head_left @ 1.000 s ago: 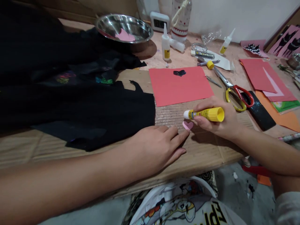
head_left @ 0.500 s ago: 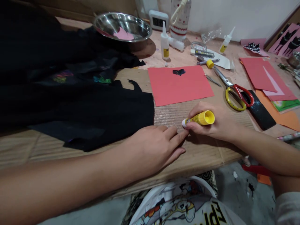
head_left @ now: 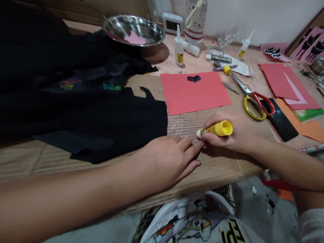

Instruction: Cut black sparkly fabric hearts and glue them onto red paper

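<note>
My right hand is wrapped around a yellow glue stick, tilted so its white tip meets the cardboard. Beside that tip, my left hand presses its bent fingers down on the cardboard. Whatever lies beneath those fingertips is too small or hidden to make out. Above both hands is a red paper sheet bearing a small glossy black piece. Black cut paper spreads to the left, its edge close to my left hand.
Scissors with red and yellow handles rest partly on a black phone at right. Tweezers, a yellow cap and glue bottles stand or lie farther back. A metal bowl holds pink paper scraps.
Both hands and the glue stick keep almost the same place. The whole view has shifted very slightly; nothing is taken up or let go.
</note>
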The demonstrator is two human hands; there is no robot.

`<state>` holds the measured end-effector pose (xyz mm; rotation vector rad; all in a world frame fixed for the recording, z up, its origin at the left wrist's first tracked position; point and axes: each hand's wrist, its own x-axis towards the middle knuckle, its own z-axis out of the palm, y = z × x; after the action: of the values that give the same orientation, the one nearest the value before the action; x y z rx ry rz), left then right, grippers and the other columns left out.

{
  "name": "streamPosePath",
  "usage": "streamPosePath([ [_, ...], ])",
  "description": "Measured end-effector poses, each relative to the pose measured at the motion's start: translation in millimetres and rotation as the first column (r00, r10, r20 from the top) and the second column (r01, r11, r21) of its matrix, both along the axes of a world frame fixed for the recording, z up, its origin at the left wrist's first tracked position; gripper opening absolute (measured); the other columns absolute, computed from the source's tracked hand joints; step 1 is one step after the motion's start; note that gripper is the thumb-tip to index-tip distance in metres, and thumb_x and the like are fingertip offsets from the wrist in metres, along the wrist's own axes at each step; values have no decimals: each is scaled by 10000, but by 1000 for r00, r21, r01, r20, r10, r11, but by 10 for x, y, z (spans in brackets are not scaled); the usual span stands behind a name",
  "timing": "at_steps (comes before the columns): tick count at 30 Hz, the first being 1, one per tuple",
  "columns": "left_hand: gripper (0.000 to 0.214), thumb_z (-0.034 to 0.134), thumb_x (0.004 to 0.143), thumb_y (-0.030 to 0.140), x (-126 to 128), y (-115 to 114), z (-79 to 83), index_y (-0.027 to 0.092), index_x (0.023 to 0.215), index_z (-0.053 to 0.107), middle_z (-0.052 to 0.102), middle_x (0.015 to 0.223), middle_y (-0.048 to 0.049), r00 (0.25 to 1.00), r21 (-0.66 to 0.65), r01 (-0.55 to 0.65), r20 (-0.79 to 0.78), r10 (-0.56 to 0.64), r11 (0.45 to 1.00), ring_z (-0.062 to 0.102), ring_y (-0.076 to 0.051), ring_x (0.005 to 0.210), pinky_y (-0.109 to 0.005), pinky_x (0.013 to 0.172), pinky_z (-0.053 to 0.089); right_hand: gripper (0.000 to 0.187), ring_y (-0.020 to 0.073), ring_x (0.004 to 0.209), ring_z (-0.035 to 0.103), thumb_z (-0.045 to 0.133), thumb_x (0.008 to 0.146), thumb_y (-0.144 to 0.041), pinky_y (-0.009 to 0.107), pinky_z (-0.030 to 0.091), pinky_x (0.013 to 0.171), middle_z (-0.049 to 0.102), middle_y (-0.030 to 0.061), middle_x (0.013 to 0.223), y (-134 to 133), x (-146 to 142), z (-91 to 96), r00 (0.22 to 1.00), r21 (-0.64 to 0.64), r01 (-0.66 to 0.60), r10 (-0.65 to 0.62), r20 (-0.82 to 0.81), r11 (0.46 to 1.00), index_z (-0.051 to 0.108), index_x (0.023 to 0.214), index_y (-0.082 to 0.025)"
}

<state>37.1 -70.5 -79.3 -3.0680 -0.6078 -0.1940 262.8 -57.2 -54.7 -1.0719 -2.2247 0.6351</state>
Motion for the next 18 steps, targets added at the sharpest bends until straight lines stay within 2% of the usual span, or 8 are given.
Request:
streamPosePath([
  [4,442,421,1045,395,1,8,-4,98,1331,582,690,875,-100,1000,-5,3,10,-3,1000,692,-247,698,-355,583,551,252,162,729,677,679,901,-446,275,505,691,747,36,834,27,-14,-44,1000,-31,-30,30,9,999,671,851,-200],
  [9,421,423,1043,379,7,0,15,95,1292,609,684,872,-101,1000,-32,-3,11,3,999,686,-256,696,-365,573,550,259,176,771,689,674,925,-455,295,526,742,755,44,860,41,12,-50,996,42,-86,86,2,995,682,888,-199],
  [15,468,387,1057,388,3,-2,21,102,1391,545,682,865,-89,1000,-65,-14,16,15,998,682,-230,712,-338,613,553,244,179,785,692,672,924,-450,313,545,766,748,51,882,-9,41,28,999,71,9,-6,-38,997,682,899,-207],
  [18,463,405,1051,383,-2,0,14,87,1372,559,683,853,-94,1000,-25,-7,14,7,1000,682,-245,690,-349,572,543,239,166,737,675,676,912,-435,296,535,731,741,39,842,-2,17,1,999,46,-14,16,-36,999,671,861,-202],
])
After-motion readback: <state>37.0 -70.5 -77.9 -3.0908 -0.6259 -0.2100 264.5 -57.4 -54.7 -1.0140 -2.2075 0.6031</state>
